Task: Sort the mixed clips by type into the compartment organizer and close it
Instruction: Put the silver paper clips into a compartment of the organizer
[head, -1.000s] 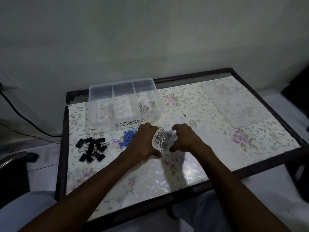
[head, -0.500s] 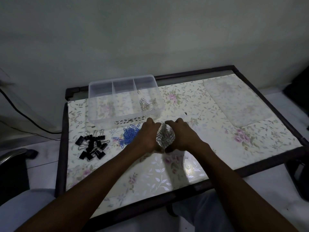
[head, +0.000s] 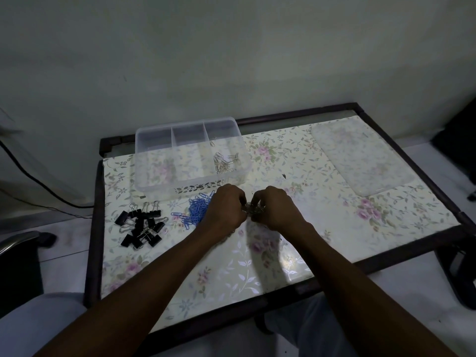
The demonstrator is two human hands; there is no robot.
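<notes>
Risk of spill from a two-handed scoop of silver clips.

Left hand (head: 226, 207) and right hand (head: 274, 210) cupped together, fingers curled in a shared grip round a bundle of silver paper clips (head: 251, 209), just above the table (head: 334, 228). Thin, slick bent wire, prone to tangle and slip through finger gaps (likely scattering into the blue paper clips (head: 196, 213) just beside the left hand). Clear plastic compartment organizer (head: 192, 185) close behind, three rigid-walled bays, a few silver clips already in the right one; easy to overshoot a divider. Black binder clips (head: 140, 228) heaped further left, boxy with wire handles. Frosted flat lid (head: 360, 158) well apart at right, on glossy floral covering.
</notes>
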